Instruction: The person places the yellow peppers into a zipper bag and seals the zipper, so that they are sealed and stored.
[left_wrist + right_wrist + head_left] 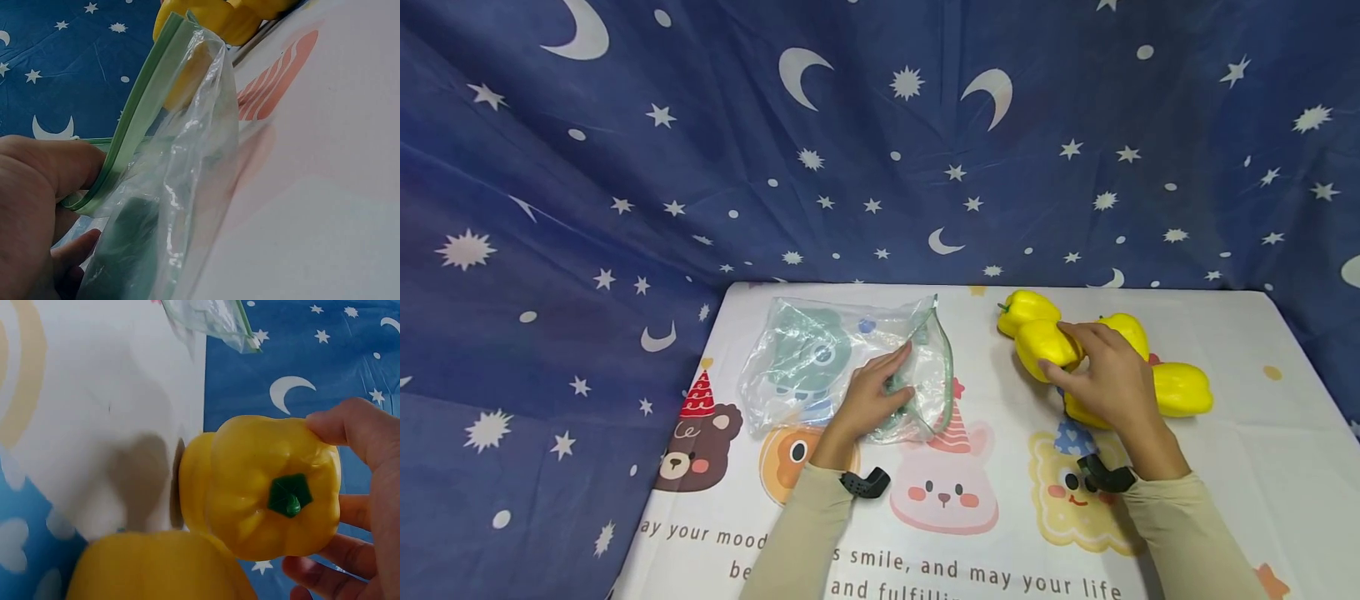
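A clear zip bag (805,350) with a green-edged mouth lies on its side at the left of the table. My left hand (872,396) is at that mouth and holds its edge. In the left wrist view one digit reaches past the green rim (134,103), with other fingers below it. My right hand (1108,375) grips a yellow bell pepper (275,487) between thumb and fingers, its green stem facing the right wrist camera. Behind it sits another yellow bell pepper (1026,308). More yellow bell peppers (1182,389) lie around and partly under the right hand.
The table wears a white cloth (1247,500) printed with cartoon animals and lettering. A blue curtain (880,125) with moons and stars rises behind the table's back edge and along its left side.
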Demonstrator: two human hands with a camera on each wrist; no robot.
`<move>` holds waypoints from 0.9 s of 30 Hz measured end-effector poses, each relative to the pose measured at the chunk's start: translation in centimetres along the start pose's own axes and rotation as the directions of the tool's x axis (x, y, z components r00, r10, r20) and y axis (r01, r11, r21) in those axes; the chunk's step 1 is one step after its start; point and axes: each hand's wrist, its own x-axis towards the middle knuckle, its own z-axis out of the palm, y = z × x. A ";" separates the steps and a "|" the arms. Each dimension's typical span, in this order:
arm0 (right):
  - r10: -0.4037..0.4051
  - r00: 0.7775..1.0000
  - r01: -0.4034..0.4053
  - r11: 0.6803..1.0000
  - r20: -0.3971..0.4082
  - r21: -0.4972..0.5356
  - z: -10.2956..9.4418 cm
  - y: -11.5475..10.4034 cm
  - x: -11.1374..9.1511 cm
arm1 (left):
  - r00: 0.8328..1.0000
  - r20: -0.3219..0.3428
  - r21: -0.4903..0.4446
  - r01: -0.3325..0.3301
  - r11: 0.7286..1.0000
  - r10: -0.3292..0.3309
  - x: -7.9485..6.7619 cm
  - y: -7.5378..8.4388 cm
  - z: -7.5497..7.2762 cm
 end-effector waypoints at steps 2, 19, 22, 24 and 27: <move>-0.013 1.000 0.013 1.000 -0.003 0.011 0.2 -0.3 0.0 | 1.000 0.001 0.002 -0.002 1.000 0.002 0.0 0.1 0.0; -0.131 0.991 0.133 0.988 -0.027 0.073 2.8 -1.7 0.0 | 1.000 0.012 -0.005 -0.018 1.000 0.018 0.0 0.2 -0.2; -0.133 0.991 0.130 0.986 0.014 0.101 3.4 -2.0 -0.1 | 1.000 0.017 0.002 -0.019 1.000 0.019 0.0 0.1 -0.1; -0.131 0.991 0.125 0.985 0.038 0.121 3.7 -2.3 -0.1 | 1.000 0.020 0.006 -0.019 1.000 0.019 0.0 0.0 -0.1; -0.139 0.989 0.128 0.978 0.059 0.162 4.2 -2.7 0.0 | 1.000 0.017 0.007 -0.023 1.000 0.023 0.0 -0.1 0.0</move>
